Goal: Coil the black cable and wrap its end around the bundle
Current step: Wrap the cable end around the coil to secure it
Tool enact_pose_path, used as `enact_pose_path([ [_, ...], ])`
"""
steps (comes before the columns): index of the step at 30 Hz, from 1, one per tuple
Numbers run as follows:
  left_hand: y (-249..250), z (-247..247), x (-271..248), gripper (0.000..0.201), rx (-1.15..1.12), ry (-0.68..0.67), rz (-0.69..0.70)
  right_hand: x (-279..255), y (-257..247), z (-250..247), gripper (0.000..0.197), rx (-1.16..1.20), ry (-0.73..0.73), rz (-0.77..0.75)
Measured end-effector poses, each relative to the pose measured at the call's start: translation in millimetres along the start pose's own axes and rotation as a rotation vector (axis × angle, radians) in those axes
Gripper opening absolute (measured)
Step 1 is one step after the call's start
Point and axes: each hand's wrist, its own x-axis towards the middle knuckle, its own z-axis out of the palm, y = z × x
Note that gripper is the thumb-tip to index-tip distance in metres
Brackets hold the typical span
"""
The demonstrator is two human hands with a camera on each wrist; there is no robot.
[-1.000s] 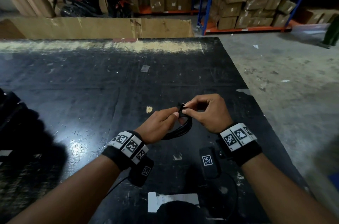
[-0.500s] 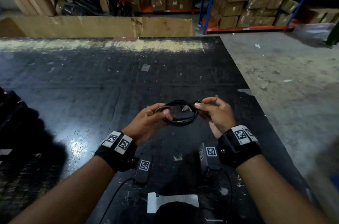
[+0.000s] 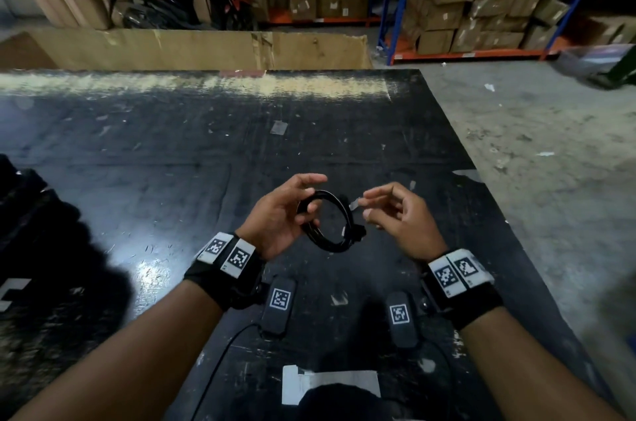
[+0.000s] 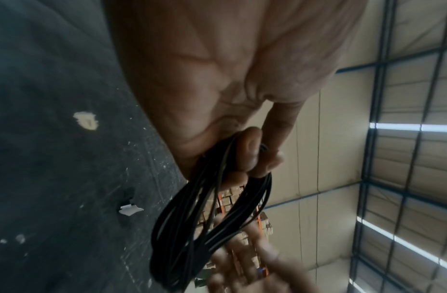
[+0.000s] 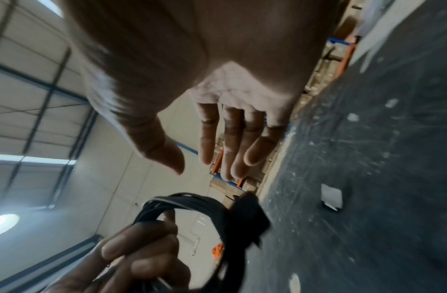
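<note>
Cable (image 3: 330,224) already coiled, wrap on coil's right side; left hand (image 3: 278,217) grips coil, right hand (image 3: 399,217) beside, fingers loose, empty. Nearly done.

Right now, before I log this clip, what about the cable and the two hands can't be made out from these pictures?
- Cable end: head view too small, right wrist view blurred; whether the dark lump on the coil is a plug or a wrapped end is unclear.
- Left hand grip: its fingers hide where the turns cross.
- Right hand: fingers loose and apart from the coil, but the left wrist view smears it.
- Number of turns: strands merge.
</note>
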Motion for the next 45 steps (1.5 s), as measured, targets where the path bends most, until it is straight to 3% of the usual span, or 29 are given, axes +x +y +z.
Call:
enact_pose_path([
  [5, 3.2, 7.8, 6.1, 0.030, 0.101, -0.052, -0.069, 15.1, -33.1, 7.5, 0.028, -0.142, -0.219, -0.118],
  [10, 7.8, 8.9, 6.4, 0.028, 0.135, -0.035, -0.062, 23.4, -45.7, 7.8, 0.031, -0.144, -0.372, 0.011],
  [15, 1.2, 9.1, 0.4, 0.015, 0.042, -0.024, -0.070, 18.8, -30.0, 17.0, 0.011, 0.118, -0.267, 0.089],
  [18, -12.5, 4.1, -2.7, 0.036, 0.011, -0.002, -0.152, 12.7, -14.4, 25.0, 0.008, 0.260, -0.148, 0.163],
  [21, -25.6, -2.3, -7.3, 0.048, 0.028, -0.011, -0.233, 1.2, 1.5, 31.5, 0.008, 0.280, -0.104, 0.199],
  [26, -40.0, -16.1, -13.2, 0.036, -0.005, 0.005, -0.279, -13.4, 21.5, 38.1, 0.012, 0.238, -0.159, 0.274],
  [29, -41.5, -30.4, -13.4, 0.035, 0.007, 0.063, -0.242, -4.4, 32.0, 30.2, 0.004, 0.030, -0.194, 0.237],
  [33, -35.2, -52.2, -12.0, 0.034, -0.047, 0.130, -0.198, 45.0, 58.1, 7.0, 0.009, -0.423, 0.011, 0.174],
  [35, -32.2, -57.6, -10.8, 0.035, -0.076, 0.156, -0.189, 70.6, 59.9, 2.5, 0.006, -0.667, 0.037, 0.120],
  [42, -27.9, -57.3, -0.6, 0.036, -0.196, 0.199, -0.171, 124.6, 61.2, 47.8, 0.040, -1.208, -0.204, 0.106],
  [45, -24.1, -56.3, 3.6, 0.037, -0.271, 0.212, -0.156, 128.8, 69.9, 57.7, 0.039, -1.287, -0.198, 0.163],
])
